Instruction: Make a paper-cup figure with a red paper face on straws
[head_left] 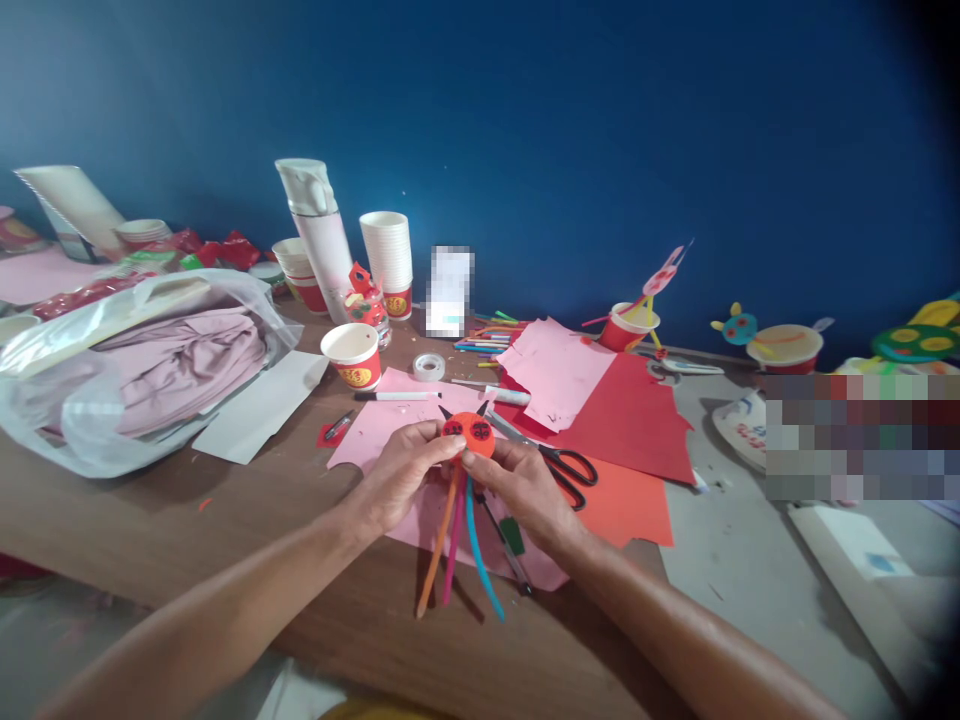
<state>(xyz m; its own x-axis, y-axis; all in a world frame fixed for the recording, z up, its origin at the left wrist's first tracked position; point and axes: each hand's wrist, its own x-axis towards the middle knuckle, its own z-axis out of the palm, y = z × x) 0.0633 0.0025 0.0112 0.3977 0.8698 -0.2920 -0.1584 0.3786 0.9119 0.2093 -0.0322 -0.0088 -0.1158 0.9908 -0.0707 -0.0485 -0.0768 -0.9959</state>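
Hands: both engaged, fingers curled with thumbs and fingertips pinched together on one piece. Left hand grips the near left edge of an orange paper face; right hand grips its near right edge. Face is held up between the two hands, above the pink sheet on the table. Orange, magenta and blue strips hang below the fingers.

Containers, by position from the hands:
- Beyond left hand, slightly left: red-and-white paper cup, upright, mouth up; a small dark mark shows on its inner wall.
- Farther beyond: stack of nested paper cups, upright; small clear vessel holding red and pale pieces; lidded bottle, standing.
- Well left of left hand: clear plastic bag, lying open, pinkish cloth inside.
- Beyond right hand, to the right: paper cup with a pink paper figure rising above its rim. Farther right: another cup, a blue paper head at its left side.

Scissors lie just beyond right hand, partly hidden.
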